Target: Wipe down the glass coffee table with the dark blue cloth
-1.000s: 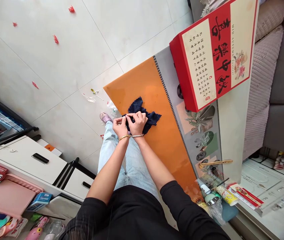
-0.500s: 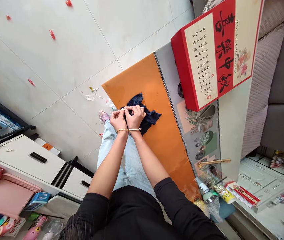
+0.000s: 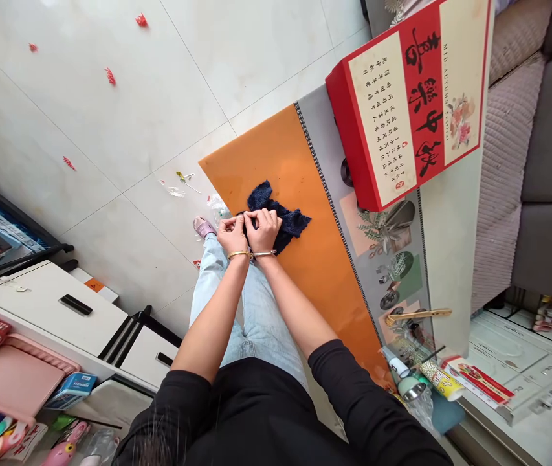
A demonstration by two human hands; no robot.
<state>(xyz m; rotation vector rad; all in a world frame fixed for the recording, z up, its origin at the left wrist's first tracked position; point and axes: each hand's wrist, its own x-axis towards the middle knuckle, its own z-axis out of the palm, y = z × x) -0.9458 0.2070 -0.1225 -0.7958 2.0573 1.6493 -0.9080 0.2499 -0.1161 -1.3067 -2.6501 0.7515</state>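
Observation:
A crumpled dark navy cloth (image 3: 283, 215) with ragged edges lies on the orange tabletop (image 3: 276, 152), partly hidden behind my hands. My left hand (image 3: 231, 234) is closed in a pinch at the cloth's left end, over the table's edge. Close beside it, my right hand (image 3: 263, 230) also pinches, its fingertips nearly meeting those of the left. Both seem to hold the edge of the navy cloth; the exact spot between the fingertips is too small to make out. The wrists are close together, each with a bangle.
A large red and cream gift box (image 3: 411, 103) stands on the table's far right. A wooden-handled tool (image 3: 419, 315), a flashlight (image 3: 396, 362) and a yellow canister (image 3: 443, 382) lie nearer me at right. White drawers (image 3: 52, 304) stand at left. Red scraps (image 3: 110, 76) litter the floor.
My hands stay pinched together at the cloth, with the fingers shifted slightly. The cloth has shifted a little, and the whole view has moved slightly.

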